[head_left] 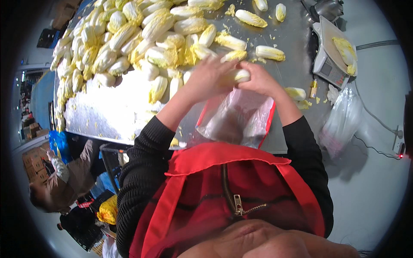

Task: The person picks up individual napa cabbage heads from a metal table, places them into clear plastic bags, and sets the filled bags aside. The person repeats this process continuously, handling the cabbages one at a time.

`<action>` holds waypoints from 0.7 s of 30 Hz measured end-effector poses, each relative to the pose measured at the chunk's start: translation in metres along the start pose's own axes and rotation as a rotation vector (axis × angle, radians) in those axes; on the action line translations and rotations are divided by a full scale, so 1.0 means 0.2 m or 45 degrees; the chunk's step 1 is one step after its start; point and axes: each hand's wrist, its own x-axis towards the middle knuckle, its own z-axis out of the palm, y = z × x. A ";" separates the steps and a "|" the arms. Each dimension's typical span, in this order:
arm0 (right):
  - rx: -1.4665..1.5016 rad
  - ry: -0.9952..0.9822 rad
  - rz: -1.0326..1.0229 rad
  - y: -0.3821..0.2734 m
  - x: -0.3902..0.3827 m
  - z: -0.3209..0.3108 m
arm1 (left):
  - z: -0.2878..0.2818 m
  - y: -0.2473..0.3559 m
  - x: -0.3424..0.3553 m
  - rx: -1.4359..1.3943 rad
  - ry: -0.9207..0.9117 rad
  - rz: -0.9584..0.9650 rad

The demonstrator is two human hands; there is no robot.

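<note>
Both hands were on one small cabbage [239, 75] held above the mouth of a clear plastic bag [238, 118] at the near edge of the bench [107, 116]. Left hand [208, 79] was wrapped over the cabbage's left end, fingers curled on it. Right hand [258, 79] gripped the other end from the right. Neither hand was free to hold the bag.

Risks as I judged them:
- The bag lay slack, its opening not clearly spread. The cabbage could have caught the lip and folded it shut, or slid off onto the bench.
- The bag sat right at the bench edge, partly over the red apron [241, 189]. A push at the wrong angle could have dragged it off the edge.
- Loose outer leaves could have torn away in the grip. Yellow scraps [227, 29] were already scattered over the steel.
- The big cabbage pile [124, 38] sat just beyond the left hand, with loose cabbages touching the wrist area. A wide elbow could have rolled some toward the edge.
- A small bottle [314, 88] stood near the right forearm, and the scale [329, 58] with a cabbage on it was further right. A sweep that way could have knocked the bottle over.

Another person [60, 180] crouched below the bench to the left, well apart.
</note>
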 end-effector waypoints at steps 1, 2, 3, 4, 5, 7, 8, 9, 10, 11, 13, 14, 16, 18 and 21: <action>0.050 -0.077 -0.065 -0.07 -0.04 0.04 | 0.00 0.08 -0.06 -0.187 -0.326 -0.242; 0.101 -0.155 -0.130 -0.12 -0.08 0.07 | 0.02 0.11 -0.14 -0.325 -0.322 -0.295; 0.357 -0.179 0.049 -0.10 -0.13 0.11 | 0.04 0.13 -0.21 -0.455 -0.307 -0.345; 0.608 -0.197 0.227 -0.06 -0.18 0.16 | 0.06 0.14 -0.28 -0.581 -0.286 -0.391; 0.855 -0.213 0.410 -0.03 -0.23 0.20 | 0.12 0.13 -0.36 -0.627 -0.211 -0.411; 0.297 -0.097 0.337 -0.02 -0.33 0.32 | 0.33 0.08 -0.57 -0.720 -0.068 -0.452; 0.036 -0.019 0.150 0.06 -0.38 0.43 | 0.42 0.08 -0.65 -0.791 0.037 -0.503; -0.224 0.060 -0.043 0.09 -0.42 0.52 | 0.50 0.07 -0.72 -0.860 0.146 -0.553; -0.396 -0.019 0.033 0.06 -0.48 0.56 | 0.56 0.07 -0.77 -0.928 0.249 -0.600; -0.504 -0.032 -0.025 0.07 -0.50 0.58 | 0.61 0.04 -0.80 -0.891 0.277 -0.700; -0.713 -0.064 -0.122 0.11 -0.59 0.60 | 0.68 -0.02 -0.87 -0.825 0.310 -0.903; -0.617 -0.012 -0.146 0.15 -0.60 0.61 | 0.71 -0.04 -0.89 -0.821 0.390 -0.961; -0.612 -0.042 -0.151 0.14 -0.58 0.58 | 0.74 -0.05 -0.92 -0.880 0.550 -0.893; -0.546 -0.031 -0.124 0.15 -0.56 0.58 | 0.69 0.01 -0.93 -0.882 0.557 -0.790; -0.550 0.055 -0.087 0.12 -0.52 0.65 | 0.62 0.12 -0.91 -0.874 0.387 -0.719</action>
